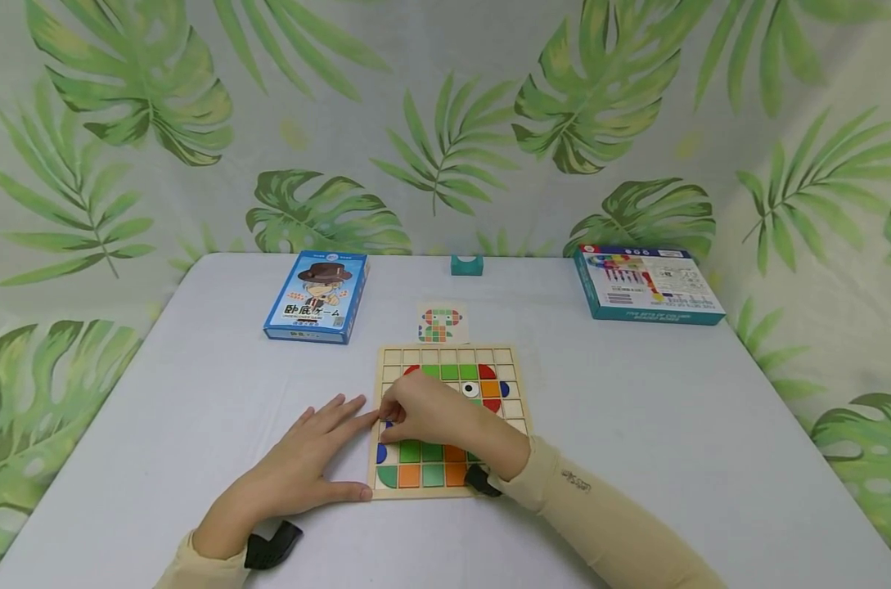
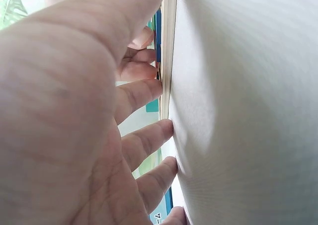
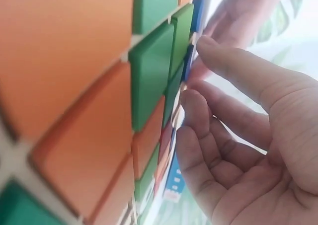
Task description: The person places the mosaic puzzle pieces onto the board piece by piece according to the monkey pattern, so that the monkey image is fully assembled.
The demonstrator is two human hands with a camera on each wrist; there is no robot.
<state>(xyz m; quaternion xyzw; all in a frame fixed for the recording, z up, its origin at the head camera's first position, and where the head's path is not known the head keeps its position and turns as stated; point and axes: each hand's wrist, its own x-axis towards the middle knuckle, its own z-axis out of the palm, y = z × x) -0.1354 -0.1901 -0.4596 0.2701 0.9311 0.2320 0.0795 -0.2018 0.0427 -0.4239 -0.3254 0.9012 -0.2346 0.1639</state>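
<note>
A wooden grid board lies on the table, holding colored tiles in its cells. Over its left part is my right hand, fingers curled. Its thumb and index finger stand on either side of a blue rounded tile at the left column, seeming to pinch it. Another blue tile sits in the cell below, beside green tiles. My left hand is spread flat on the table, index fingertip and thumb touching the board's left edge. My right hand and forearm cover the board's middle and part of its right.
A pattern card lies just behind the board. Farther back stand a small teal block, a blue game box at left and a white and teal box at right. A leaf-print cloth hangs behind the table.
</note>
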